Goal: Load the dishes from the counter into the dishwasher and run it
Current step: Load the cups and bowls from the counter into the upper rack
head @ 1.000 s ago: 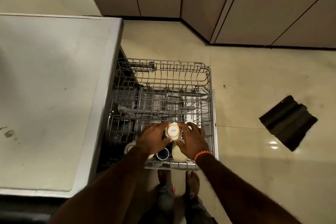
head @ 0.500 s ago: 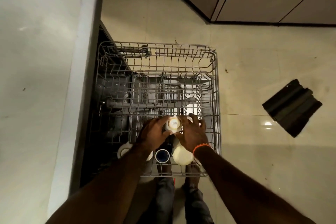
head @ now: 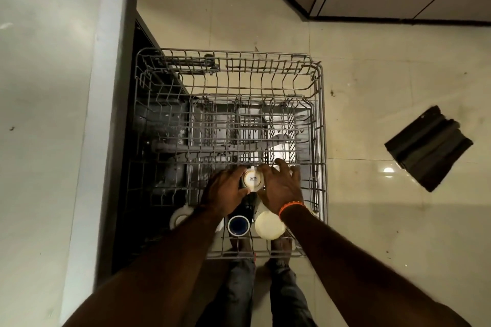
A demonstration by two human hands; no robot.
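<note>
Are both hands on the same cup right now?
Yes, the left hand and right hand grip the white cup from either side, its base up, over the pulled-out rack.

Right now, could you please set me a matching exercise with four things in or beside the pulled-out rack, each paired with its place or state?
Things:
1. upturned white cup marked SISTA
2. dark blue cup with white rim
3. cream round bowl
4. dark ribbed mat

Places or states:
A. on the floor, right of the grey wire rack
B. between both hands
C. under the right wrist
D. near edge, between two pale dishes

Pairs: 1-B, 2-D, 3-C, 4-A
</note>
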